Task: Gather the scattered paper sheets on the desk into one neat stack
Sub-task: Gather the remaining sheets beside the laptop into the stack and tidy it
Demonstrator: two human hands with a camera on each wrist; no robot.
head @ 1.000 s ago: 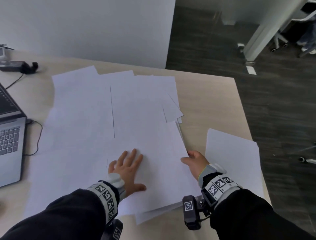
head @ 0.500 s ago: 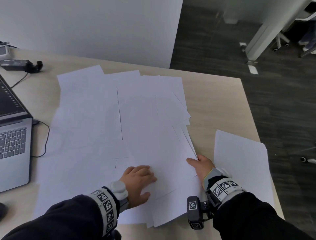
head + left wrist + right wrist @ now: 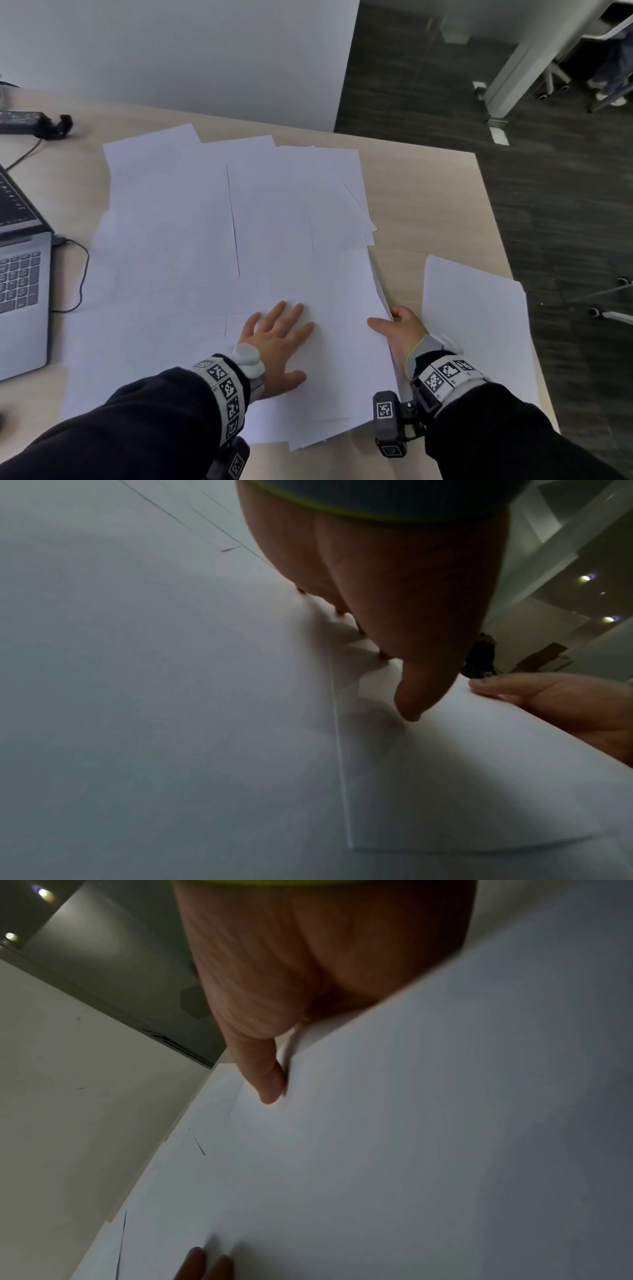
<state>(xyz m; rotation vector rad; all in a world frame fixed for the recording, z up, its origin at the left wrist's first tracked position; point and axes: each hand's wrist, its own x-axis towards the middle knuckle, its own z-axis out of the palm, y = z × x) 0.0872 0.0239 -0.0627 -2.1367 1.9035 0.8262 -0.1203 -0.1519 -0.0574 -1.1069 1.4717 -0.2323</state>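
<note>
from left to right: the laptop (image 3: 20, 294) sat at the tabletop's (image 3: 428, 192) left edge, its key legends too small to read. beside it the scattered paper sheets (image 3: 212, 222) covered the middle of the tabletop in loose overlap. half a second earlier the left hand (image 3: 274, 346) had been bunched with curled fingers, dragging a sheet toward the person; now it lay flat again, fingers straight and spread, pressing the top sheet and holding nothing. the right hand (image 3: 399, 325) had stayed at the right edge of the near bundle (image 3: 342, 394), thumb on top and fingers hidden under the paper, pinching it. the bundle's lower edges looked less fanned than before, so a sheet had likely joined it, though most sheets were still spread. a separate pile (image 3: 479, 325) lay to the right. no brand or writing was legible; the wrist bands (image 3: 226, 387) bore only square black-and-white code patterns.
</note>
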